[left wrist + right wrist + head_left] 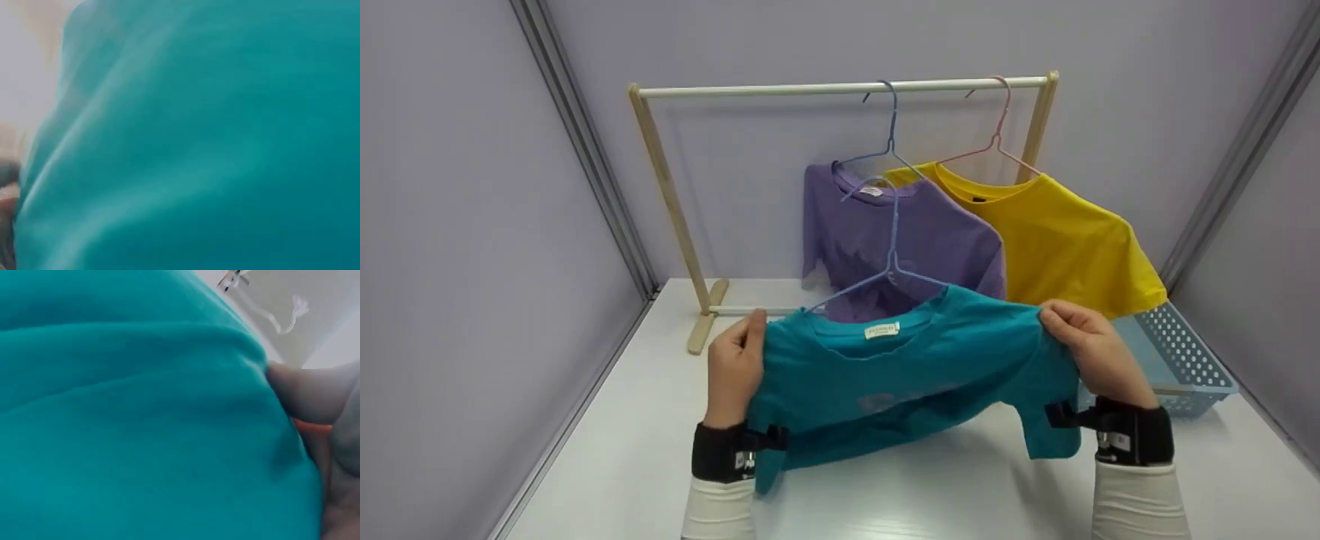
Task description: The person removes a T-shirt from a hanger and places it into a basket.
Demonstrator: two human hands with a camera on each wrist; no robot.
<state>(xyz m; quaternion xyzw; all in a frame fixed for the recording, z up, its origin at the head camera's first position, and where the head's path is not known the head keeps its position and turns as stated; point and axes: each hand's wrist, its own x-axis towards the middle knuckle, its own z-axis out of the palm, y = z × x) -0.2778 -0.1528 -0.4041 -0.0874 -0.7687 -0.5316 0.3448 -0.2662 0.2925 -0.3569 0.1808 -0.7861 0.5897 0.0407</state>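
Left hand (735, 371) and right hand (1096, 349) pinch a teal T-shirt (900, 375) at its shoulders

It hangs above the white surface (622, 450), in front of the purple T-shirt (937, 232). A loosened pinch could let the light-blue wire hanger (892, 259) tip out of the neckline (861, 358), its hook (896, 199) snagging the purple garment. Only the head view shows the hanger; both wrist views are mostly teal cloth.
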